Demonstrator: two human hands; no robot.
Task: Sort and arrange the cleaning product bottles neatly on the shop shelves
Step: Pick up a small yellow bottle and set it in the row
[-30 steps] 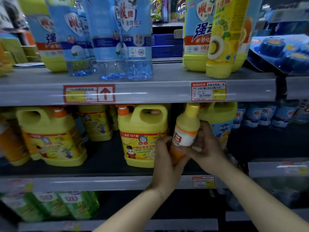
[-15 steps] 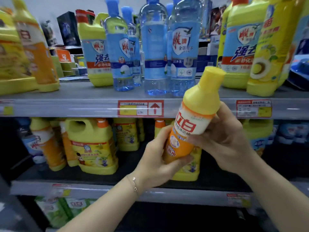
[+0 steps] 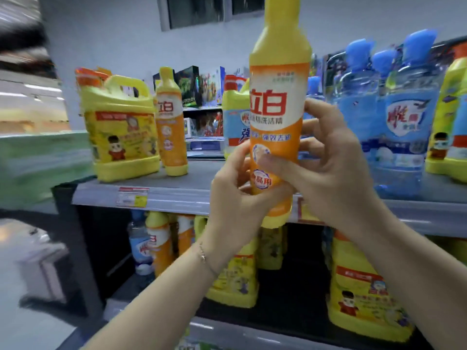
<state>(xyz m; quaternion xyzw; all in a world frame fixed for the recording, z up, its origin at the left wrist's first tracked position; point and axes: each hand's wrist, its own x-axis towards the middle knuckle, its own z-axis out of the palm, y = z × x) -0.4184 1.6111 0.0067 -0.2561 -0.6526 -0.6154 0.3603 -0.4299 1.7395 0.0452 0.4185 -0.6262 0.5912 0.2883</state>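
Observation:
An orange and yellow dish-soap bottle stands upright in front of the upper shelf, held in both hands. My left hand wraps its lower part from the left. My right hand grips it from the right, thumb across the label. On the upper shelf to the left stand a matching small orange bottle and a yellow jug. Blue clear bottles stand on the right of that shelf.
A yellow bottle with a blue label stands behind the held bottle. The lower shelf holds yellow jugs and small orange bottles. Bare shelf surface lies between the small orange bottle and my hands. A blurred aisle and floor are at the left.
Both hands lifted the orange bottle from the lower shelf up to the upper shelf level and turned it upright. The view swung left and up.

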